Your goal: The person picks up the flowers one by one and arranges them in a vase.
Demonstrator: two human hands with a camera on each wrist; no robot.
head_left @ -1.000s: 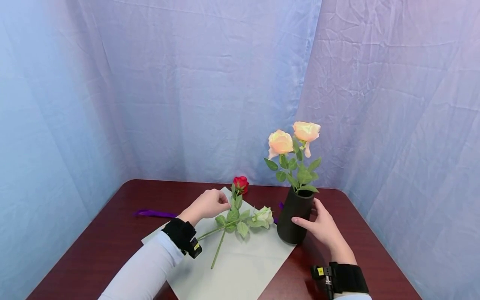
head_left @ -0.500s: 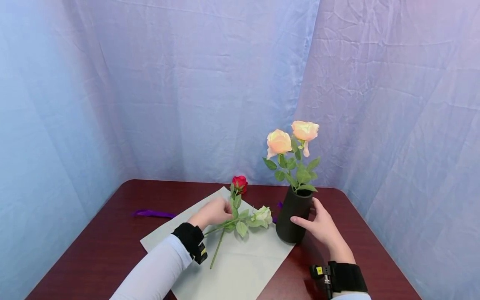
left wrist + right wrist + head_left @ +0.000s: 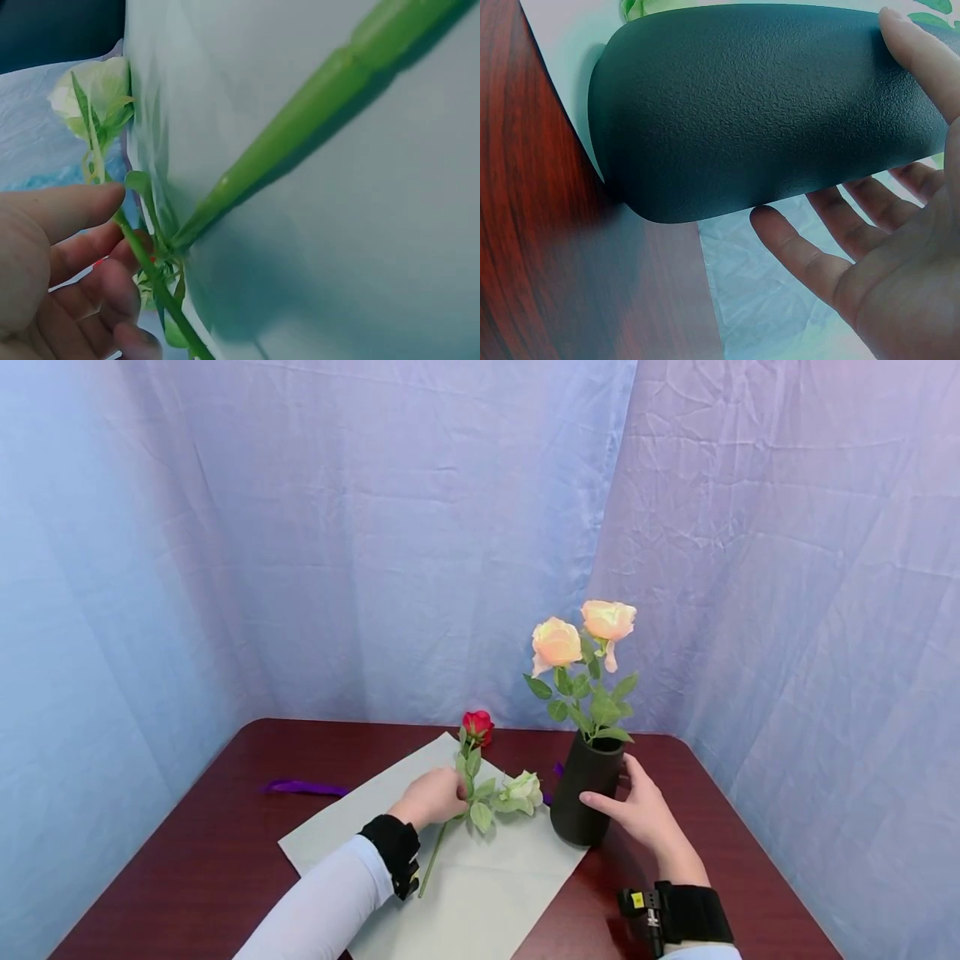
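Observation:
A white rose (image 3: 521, 792) and a red rose (image 3: 477, 727) lie crossed on a sheet of pale wrapping paper (image 3: 480, 893). Over the crossing, my left hand (image 3: 432, 797) curls its thumb and fingers round the white rose's stem (image 3: 154, 277); part of both flowers is hidden behind it. The red rose's stem (image 3: 285, 139) runs close past the left wrist camera. At the right, a black vase (image 3: 587, 789) leans slightly and bears two peach roses (image 3: 557, 643). My right hand (image 3: 647, 810) holds the vase, thumb on the near side and fingers along the other.
Purple ribbon (image 3: 303, 787) shows left of the paper, and a bit more peeks out behind the vase. The paper lies at an angle on the dark red wooden table (image 3: 187, 860). Blue-lilac cloth (image 3: 420, 543) hangs round the table's back and sides.
My left hand has moved down and right from beside the red rose's leaves onto the crossed stems, and its fingers have closed round the white rose's stem. The right hand stays on the vase.

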